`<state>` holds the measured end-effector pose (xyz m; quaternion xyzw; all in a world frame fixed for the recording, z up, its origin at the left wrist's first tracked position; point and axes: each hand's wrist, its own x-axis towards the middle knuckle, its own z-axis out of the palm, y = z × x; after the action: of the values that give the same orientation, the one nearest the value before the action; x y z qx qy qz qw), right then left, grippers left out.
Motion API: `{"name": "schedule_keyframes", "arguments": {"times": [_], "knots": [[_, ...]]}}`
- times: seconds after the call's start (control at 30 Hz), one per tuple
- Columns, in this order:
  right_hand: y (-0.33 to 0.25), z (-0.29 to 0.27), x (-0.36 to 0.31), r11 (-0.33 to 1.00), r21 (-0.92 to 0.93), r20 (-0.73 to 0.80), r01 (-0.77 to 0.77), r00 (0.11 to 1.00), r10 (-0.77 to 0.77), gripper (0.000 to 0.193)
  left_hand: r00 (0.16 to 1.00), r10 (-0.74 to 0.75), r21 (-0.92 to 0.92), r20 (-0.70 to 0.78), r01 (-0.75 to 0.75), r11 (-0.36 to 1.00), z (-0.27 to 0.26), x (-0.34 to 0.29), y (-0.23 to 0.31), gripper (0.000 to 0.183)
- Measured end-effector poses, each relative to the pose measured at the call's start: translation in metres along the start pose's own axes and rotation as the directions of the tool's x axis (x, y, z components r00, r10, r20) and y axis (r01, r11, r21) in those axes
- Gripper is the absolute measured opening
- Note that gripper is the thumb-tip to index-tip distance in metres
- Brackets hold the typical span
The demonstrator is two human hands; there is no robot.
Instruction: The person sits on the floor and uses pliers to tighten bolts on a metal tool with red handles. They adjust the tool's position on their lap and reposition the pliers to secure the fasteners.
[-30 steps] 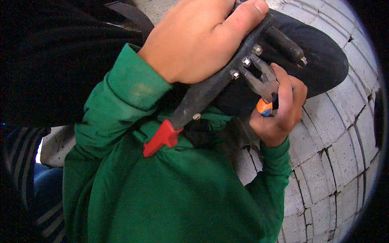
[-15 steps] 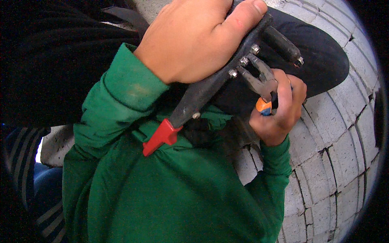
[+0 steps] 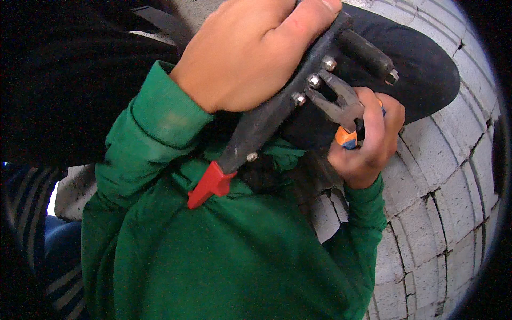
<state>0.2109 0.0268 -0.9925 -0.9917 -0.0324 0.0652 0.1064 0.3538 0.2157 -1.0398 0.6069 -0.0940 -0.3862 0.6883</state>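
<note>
My left hand is wrapped over a long black bar-like part, thumb along its upper end. A red end piece caps its lower end, against my green sweater. Several shiny bolt ends or nuts stick out of the black part. My right hand is closed round pliers with orange and blue handles. The spread jaws reach to the middle nut, one tip at either side of it; I cannot tell whether they touch it. A short black stub juts from the part's upper end.
Under the part lies my dark-trousered leg. Light grey paving blocks with dark gaps cover the ground at the right. Striped dark cloth shows at the far left. A grey strap-like strip is at the upper left.
The black part and my left hand have shifted slightly left. The pliers have moved a little left and up along with it, their jaws still spread near the nuts.
</note>
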Motion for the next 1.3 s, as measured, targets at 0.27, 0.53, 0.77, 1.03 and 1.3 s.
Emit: {"name": "schedule_keyframes", "arguments": {"times": [0.27,0.53,0.77,1.03,1.3], "knots": [[-0.008,-0.007,0.002,0.995,-0.047,0.123,-0.090,0.988,0.095,0.074,0.995,0.013,0.204,-0.094,0.006,0.979,0.002,0.002,-0.010,0.056],[-0.010,-0.009,0.009,0.993,-0.074,0.179,-0.095,0.978,0.107,0.072,0.999,0.007,0.185,-0.053,0.002,0.983,-0.005,0.004,0.000,0.055],[-0.016,-0.011,0.013,0.991,-0.093,0.189,-0.095,0.976,0.112,0.063,0.991,-0.007,0.331,-0.130,0.050,0.942,0.005,0.005,-0.003,0.056],[-0.012,-0.010,0.012,0.997,-0.054,0.164,-0.057,0.984,0.065,0.060,0.992,0.056,0.188,-0.111,-0.035,0.982,0.001,0.004,0.001,0.056],[-0.007,-0.007,0.010,0.995,-0.036,0.153,-0.095,0.983,0.099,0.071,0.998,0.036,0.173,-0.060,-0.025,0.985,-0.004,0.008,-0.002,0.053]]}}
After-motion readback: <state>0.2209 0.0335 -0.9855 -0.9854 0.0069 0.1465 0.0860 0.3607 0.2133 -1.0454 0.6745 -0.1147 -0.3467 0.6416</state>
